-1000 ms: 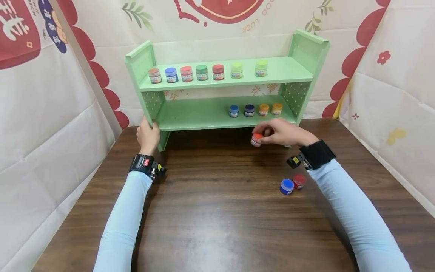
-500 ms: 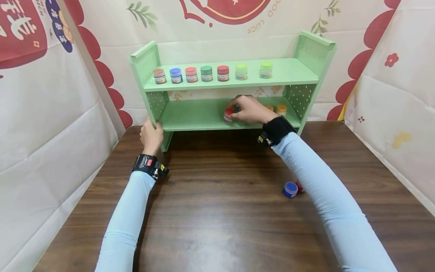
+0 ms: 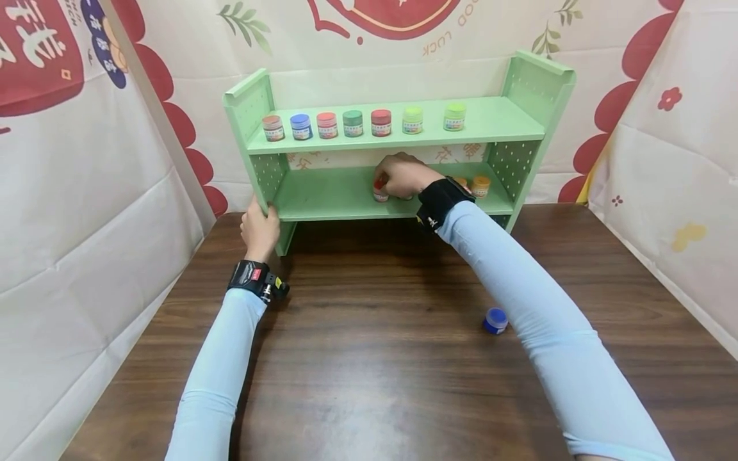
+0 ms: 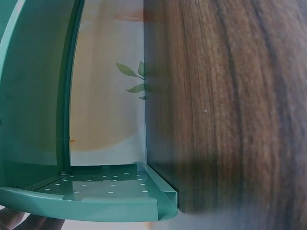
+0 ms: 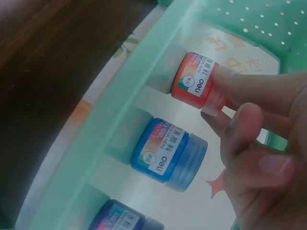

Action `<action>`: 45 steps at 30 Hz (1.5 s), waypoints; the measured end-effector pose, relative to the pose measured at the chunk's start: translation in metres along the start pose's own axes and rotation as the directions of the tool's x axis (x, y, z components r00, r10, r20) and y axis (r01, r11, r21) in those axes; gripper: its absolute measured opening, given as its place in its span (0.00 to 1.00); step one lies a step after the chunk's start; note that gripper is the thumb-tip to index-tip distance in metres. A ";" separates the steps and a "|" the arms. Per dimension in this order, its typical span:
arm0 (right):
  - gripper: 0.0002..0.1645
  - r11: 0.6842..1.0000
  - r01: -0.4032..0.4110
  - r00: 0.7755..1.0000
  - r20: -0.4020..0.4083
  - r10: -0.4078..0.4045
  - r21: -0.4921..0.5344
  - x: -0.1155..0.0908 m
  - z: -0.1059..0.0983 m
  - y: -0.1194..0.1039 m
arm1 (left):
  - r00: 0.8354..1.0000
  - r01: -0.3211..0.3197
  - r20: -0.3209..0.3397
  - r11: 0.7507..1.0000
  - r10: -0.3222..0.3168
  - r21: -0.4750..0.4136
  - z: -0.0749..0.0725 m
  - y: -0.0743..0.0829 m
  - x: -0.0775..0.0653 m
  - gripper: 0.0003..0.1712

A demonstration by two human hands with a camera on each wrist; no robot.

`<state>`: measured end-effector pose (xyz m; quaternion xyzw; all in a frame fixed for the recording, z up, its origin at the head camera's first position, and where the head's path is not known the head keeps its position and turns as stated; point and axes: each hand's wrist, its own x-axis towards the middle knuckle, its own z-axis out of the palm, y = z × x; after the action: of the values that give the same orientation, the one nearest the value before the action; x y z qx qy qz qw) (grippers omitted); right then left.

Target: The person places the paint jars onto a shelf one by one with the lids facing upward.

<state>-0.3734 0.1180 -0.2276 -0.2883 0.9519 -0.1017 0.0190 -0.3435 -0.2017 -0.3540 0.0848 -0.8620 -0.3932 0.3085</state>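
My left hand (image 3: 260, 230) grips the left side panel of a light green two-tier shelf (image 3: 323, 192); its fingers (image 4: 45, 223) show at the lower left edge in the left wrist view. At the lower tier, my right hand (image 3: 403, 174) pinches a small red paint jar (image 5: 194, 79) by its lid between thumb and fingers. The jar's base is right at the tier's surface near the front edge. Beside it stand a blue paint jar (image 5: 160, 151) and a dark blue one (image 5: 117, 218), mostly hidden by my hand in the head view.
Several paint jars line the upper tier, from a brownish-red one (image 3: 273, 128) to a light green one (image 3: 454, 117). An orange-yellow jar (image 3: 480, 186) stands at the lower tier's right. A blue jar (image 3: 496, 320) sits on the wooden table (image 3: 357, 333) by my right sleeve.
My right hand has carried the red paint jar from in front of the shelf leftward and up to the lower tier. My left hand stays on the side panel. My sleeve now hides the table's red jar.
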 end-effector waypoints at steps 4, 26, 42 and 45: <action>0.21 0.999 -0.026 0.999 0.019 0.026 -0.021 0.003 -0.003 -0.003 | 1.000 0.004 0.011 1.000 -0.004 0.002 0.000 0.000 0.000 0.17; 0.32 1.000 0.012 1.000 -0.011 -0.012 0.018 -0.013 0.000 -0.001 | 1.000 0.021 0.017 1.000 -0.021 0.001 -0.001 -0.001 -0.001 0.19; 0.21 0.989 0.147 0.969 -0.197 -0.148 -0.017 -0.112 0.013 0.031 | 1.000 0.004 0.012 1.000 -0.004 0.004 -0.002 0.000 0.000 0.18; 0.18 0.990 0.138 0.976 -0.165 -0.140 -0.024 -0.129 0.019 0.039 | 1.000 0.004 0.014 1.000 -0.004 0.005 -0.003 0.001 -0.001 0.17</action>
<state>-0.2856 0.2178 -0.2568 -0.3448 0.9283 -0.1207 -0.0694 -0.3412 -0.2025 -0.3525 0.0848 -0.8649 -0.3923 0.3015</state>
